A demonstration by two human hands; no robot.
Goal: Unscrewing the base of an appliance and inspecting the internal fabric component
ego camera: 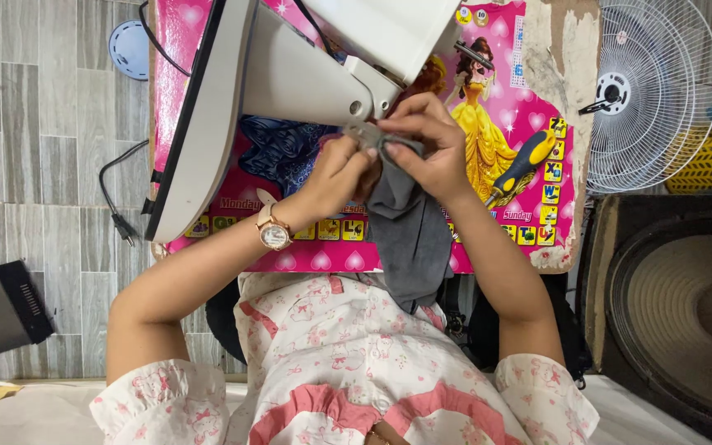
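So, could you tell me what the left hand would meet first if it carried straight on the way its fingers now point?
Probably the small grey metal bracket at its fingertips, which the left hand already touches, then the white plastic appliance arm just beyond; depth is unclear.

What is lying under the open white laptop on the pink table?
Under the white laptop, a dark blue patterned cloth shows on the pink table. How far the cloth reaches beneath the laptop, and anything else there, is hidden.
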